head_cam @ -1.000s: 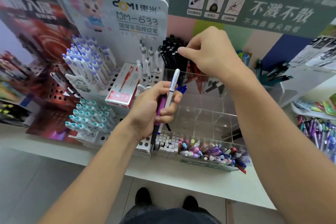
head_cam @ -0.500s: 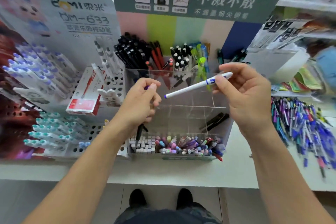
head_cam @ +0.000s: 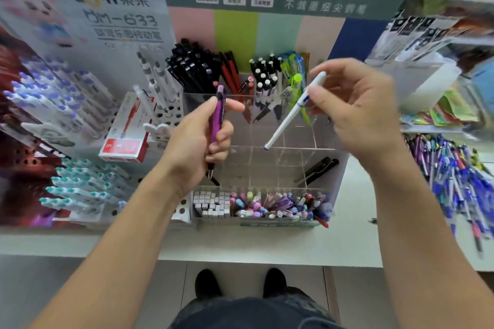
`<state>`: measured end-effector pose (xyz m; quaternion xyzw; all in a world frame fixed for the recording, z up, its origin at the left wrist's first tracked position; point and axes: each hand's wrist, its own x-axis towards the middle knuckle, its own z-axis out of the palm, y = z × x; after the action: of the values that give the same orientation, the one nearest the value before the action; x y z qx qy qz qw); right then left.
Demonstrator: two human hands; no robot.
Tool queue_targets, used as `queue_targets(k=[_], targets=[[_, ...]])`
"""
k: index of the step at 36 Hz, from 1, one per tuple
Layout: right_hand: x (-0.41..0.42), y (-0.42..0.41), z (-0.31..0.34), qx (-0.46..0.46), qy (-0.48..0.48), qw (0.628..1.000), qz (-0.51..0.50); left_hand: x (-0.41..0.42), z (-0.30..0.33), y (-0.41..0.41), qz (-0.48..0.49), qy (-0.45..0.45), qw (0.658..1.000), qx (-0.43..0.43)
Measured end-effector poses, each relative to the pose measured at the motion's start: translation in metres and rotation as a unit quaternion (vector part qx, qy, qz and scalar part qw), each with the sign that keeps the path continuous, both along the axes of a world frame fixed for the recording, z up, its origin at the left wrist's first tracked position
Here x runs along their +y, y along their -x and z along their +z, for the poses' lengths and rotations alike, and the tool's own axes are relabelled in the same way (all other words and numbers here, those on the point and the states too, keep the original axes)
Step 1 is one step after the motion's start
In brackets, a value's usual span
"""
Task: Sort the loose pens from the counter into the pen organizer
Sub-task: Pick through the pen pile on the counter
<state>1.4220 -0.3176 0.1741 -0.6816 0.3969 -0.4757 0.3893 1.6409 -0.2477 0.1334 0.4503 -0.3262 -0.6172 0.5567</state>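
Note:
My left hand (head_cam: 199, 139) grips a purple pen (head_cam: 217, 120) upright, tip down, in front of the clear acrylic pen organizer (head_cam: 334, 165). My right hand (head_cam: 358, 112) pinches a white pen with a blue band (head_cam: 291, 112) near its top end. That pen slants down to the left, its tip over the organizer's middle row. The organizer's back compartments hold black, red, white-capped and green pens. A right-hand middle compartment holds black pens (head_cam: 318, 169). Loose pens (head_cam: 451, 184) lie heaped on the white counter (head_cam: 347, 235) at the right.
A white display stand (head_cam: 117, 24) with rows of purple-capped and teal-capped pens fills the left side. A red-and-white box (head_cam: 125, 136) leans against it. The organizer's low front tray (head_cam: 256, 207) holds erasers and small colourful pens. Packets hang on shelving at the upper right.
The white pen passed from my left hand to my right, which now tilts it tip-down over the organizer. My left hand raised the purple pen more upright. The camera swung right.

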Motion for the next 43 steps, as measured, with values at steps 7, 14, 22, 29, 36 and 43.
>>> queue_targets(k=[7, 14, 22, 29, 36, 43], targets=[[0.022, -0.003, -0.051, 0.008, -0.074, 0.997, -0.002, 0.008, -0.014, -0.024, 0.101, 0.025, 0.994, 0.027], [0.035, -0.025, -0.057, -0.066, -0.053, 0.996, -0.042, 0.009, -0.014, -0.029, 0.086, 0.042, 0.994, -0.043], [0.019, 0.009, -0.025, -0.095, 0.102, 0.977, -0.162, -0.004, -0.013, 0.007, 0.051, 0.042, 0.994, -0.086], [0.002, 0.032, -0.021, -0.126, 0.076, 0.967, -0.208, -0.015, -0.001, 0.029, 0.0, 0.074, 0.995, -0.073], [0.018, -0.014, -0.055, 0.017, 0.01, 0.996, -0.087, -0.015, -0.006, 0.009, 0.099, 0.08, 0.99, -0.057], [0.013, -0.042, -0.068, 0.148, 0.052, 0.986, -0.048, -0.004, -0.016, -0.012, 0.158, 0.077, 0.979, -0.102]])
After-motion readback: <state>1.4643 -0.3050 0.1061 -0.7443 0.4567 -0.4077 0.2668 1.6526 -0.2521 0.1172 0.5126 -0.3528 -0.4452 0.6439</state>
